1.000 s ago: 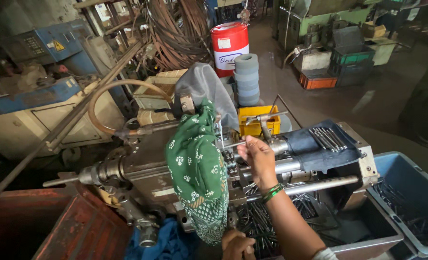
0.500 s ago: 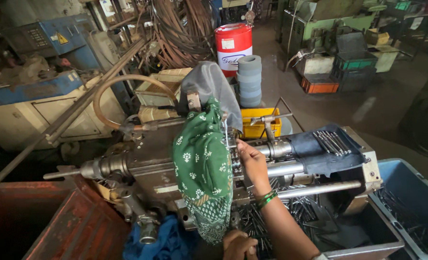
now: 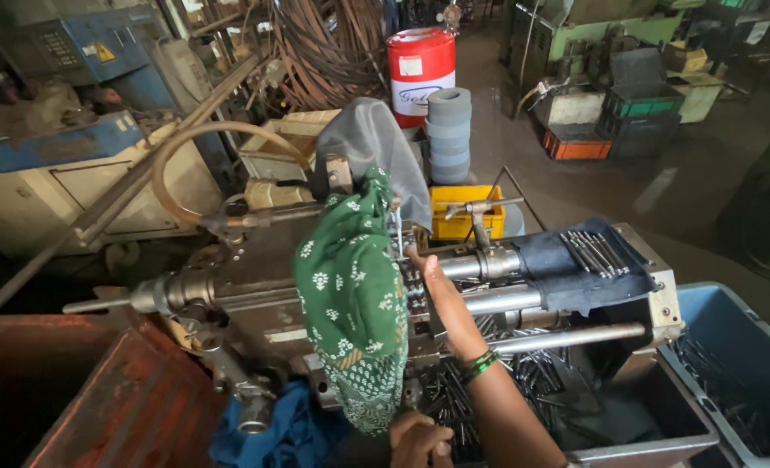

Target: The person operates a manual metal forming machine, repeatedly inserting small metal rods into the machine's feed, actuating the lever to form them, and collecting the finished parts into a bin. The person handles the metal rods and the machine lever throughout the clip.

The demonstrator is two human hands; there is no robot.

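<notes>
My right hand reaches forward into a grey metal machine, green bangles on its wrist. Its fingertips rest at the machine's middle beside a hanging green patterned cloth, which hides part of them. A thin bright pin stands just above the fingertips; whether the hand grips it is unclear. My left hand is low at the frame's bottom edge with its fingers curled, just under the cloth's hem. Several thin metal rods lie on a dark blue cloth on the machine's right end.
A tray below the machine holds many dark rods. A blue-grey bin stands at the right and a rusty red bin at the left. Behind are a red drum, stacked grey discs, a yellow crate and a blue cloth.
My right hand has slid a little left along the machine, closer to the green cloth. My left hand stays low under the cloth.
</notes>
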